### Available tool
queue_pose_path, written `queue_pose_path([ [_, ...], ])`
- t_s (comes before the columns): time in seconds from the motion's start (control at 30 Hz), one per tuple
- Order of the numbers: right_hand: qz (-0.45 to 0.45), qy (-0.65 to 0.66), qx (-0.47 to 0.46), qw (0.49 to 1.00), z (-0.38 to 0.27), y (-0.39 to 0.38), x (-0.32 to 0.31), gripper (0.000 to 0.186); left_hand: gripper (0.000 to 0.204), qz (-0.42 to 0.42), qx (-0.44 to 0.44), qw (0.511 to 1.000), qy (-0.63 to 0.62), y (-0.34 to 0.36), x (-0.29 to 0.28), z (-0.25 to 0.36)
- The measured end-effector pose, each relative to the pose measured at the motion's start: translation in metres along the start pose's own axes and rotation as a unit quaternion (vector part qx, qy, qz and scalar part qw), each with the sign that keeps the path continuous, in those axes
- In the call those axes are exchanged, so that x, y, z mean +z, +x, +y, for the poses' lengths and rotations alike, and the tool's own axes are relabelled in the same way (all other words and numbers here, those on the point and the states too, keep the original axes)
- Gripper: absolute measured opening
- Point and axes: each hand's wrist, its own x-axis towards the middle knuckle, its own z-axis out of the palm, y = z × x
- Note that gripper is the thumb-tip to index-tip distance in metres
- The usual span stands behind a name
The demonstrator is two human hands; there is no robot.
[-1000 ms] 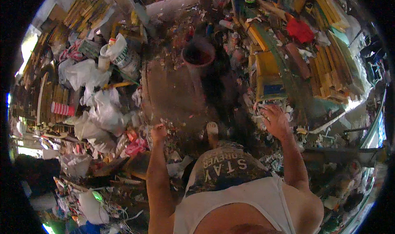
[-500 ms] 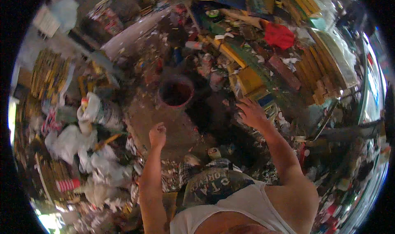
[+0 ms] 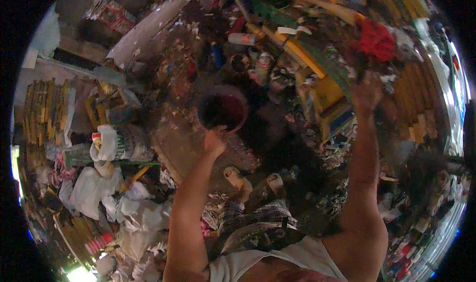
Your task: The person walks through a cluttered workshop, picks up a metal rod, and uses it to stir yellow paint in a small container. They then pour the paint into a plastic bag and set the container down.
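My left hand [image 3: 216, 138] is curled at the near rim of a dark reddish bucket [image 3: 237, 111] on the littered floor; what its fingers hold, or whether they touch the rim, is unclear. My right hand [image 3: 366, 91] is stretched out to the right, blurred, just below a crumpled red cloth [image 3: 373, 39] and beside yellow wooden pieces [image 3: 322, 98]. My feet in sandals stand below the bucket.
Stacked wood slats [image 3: 47, 113] and white plastic bags [image 3: 91, 192] line the left side. More wood [image 3: 414, 98] is piled on the right. Mixed scraps and containers [image 3: 240, 39] litter the floor beyond the bucket. A pale ledge [image 3: 139, 34] runs at the upper left.
The view has turned and tilted. My left hand has moved forward and inward to the bucket. My right hand has moved outward and up, nearer the red cloth.
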Motion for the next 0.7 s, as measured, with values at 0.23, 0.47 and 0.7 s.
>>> queue_pose_path([
  [0.23, -0.186, 0.17, -0.026, 0.967, 0.049, -0.029, 0.135, 0.07, 0.055, -0.068, -0.11, 0.988, -0.084, 0.089, 0.021, -0.063],
  [0.47, -0.224, 0.237, -0.068, 0.943, 0.055, 0.01, 0.055, 0.07, 0.069, -0.106, -0.142, 0.976, 0.129, 0.177, -0.021, -0.014],
  [0.7, -0.259, 0.226, -0.07, 0.937, 0.071, -0.004, 0.05, 0.07, 0.068, -0.119, -0.102, 0.952, 0.263, 0.274, 0.009, 0.0],
])
